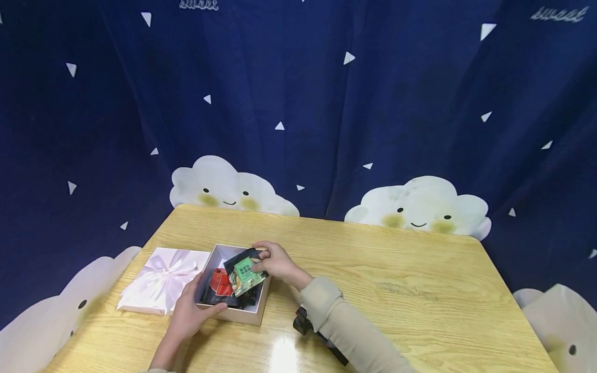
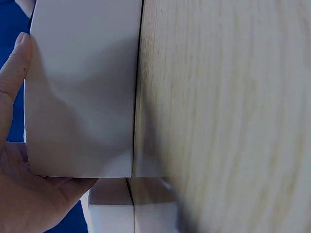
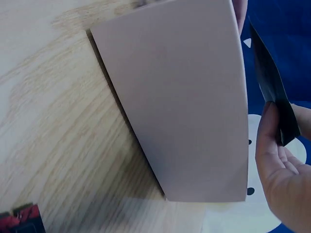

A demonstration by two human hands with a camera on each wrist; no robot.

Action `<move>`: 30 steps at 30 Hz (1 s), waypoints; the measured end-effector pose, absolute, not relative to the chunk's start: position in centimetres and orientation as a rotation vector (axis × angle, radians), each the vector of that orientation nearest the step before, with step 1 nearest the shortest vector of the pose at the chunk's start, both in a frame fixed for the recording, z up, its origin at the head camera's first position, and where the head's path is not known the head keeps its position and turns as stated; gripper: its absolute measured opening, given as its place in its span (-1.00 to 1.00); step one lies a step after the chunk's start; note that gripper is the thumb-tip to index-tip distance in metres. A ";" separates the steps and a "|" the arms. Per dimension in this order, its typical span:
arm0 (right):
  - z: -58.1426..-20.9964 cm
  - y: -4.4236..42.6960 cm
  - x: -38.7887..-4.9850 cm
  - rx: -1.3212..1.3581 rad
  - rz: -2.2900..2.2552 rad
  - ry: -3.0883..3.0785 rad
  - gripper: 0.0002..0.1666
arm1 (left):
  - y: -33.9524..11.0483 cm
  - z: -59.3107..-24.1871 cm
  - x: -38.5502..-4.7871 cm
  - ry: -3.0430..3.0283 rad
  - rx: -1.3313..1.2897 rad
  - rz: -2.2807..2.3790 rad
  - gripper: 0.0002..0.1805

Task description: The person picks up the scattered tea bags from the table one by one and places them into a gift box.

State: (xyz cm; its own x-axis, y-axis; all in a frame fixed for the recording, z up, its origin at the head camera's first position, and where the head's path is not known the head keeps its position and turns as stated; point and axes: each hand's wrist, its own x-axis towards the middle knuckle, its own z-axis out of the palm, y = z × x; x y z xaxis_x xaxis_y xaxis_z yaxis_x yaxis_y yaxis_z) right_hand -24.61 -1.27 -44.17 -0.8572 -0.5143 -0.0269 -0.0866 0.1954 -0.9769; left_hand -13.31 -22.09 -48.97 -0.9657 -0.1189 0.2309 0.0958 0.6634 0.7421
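Observation:
A pale pink gift box (image 1: pixel 247 316) stands without its lid at the left of the table. My left hand (image 1: pixel 188 313) grips its near left corner, thumb along the front rim. In the left wrist view, the fingers lie around the box wall (image 2: pixel 82 102). My right hand (image 1: pixel 280 263) pinches a dark flat packet (image 1: pixel 244 272) with a green label, tilted over the box's right half. Seen edge-on in the right wrist view, the packet (image 3: pixel 276 92) sits between thumb and fingers. Beneath it in the box lies a black packet with a red print (image 1: pixel 221 282).
Left of the box lies its pale lid (image 1: pixel 156 290) with a ribbon bow. A black and red object (image 1: pixel 303 322) rests on the wooden table (image 1: pixel 396 290), partly hidden under my right forearm. A dark blue curtain (image 1: pixel 317 103) with cloud prints hangs behind the table.

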 end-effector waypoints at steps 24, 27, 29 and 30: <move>-45.0 -4.2 -23.9 -0.581 -1.604 2.214 -0.33 | -22.1 -49.0 -13.3 -2.630 0.018 -1.183 0.07; -45.1 -4.3 -23.9 -0.574 -1.591 2.203 -0.30 | -22.1 -49.0 -13.3 -2.625 0.016 -1.177 0.07; -45.2 -4.2 -23.8 -0.578 -1.600 2.167 -0.28 | -22.1 -49.0 -13.3 -2.620 0.016 -1.179 0.06; -45.1 -4.1 -23.8 -0.581 -1.605 2.146 -0.27 | -22.2 -49.0 -13.3 -2.622 0.018 -1.180 0.06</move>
State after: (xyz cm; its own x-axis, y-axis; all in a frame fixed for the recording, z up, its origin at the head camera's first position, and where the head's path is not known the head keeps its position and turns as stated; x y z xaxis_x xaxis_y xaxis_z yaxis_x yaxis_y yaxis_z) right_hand -23.81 -4.15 -45.09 -0.8351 -0.5461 -0.0661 -0.0908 0.2553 -0.9626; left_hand -13.27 -22.16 -49.02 -0.9646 -0.1193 0.2350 0.0969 0.6687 0.7372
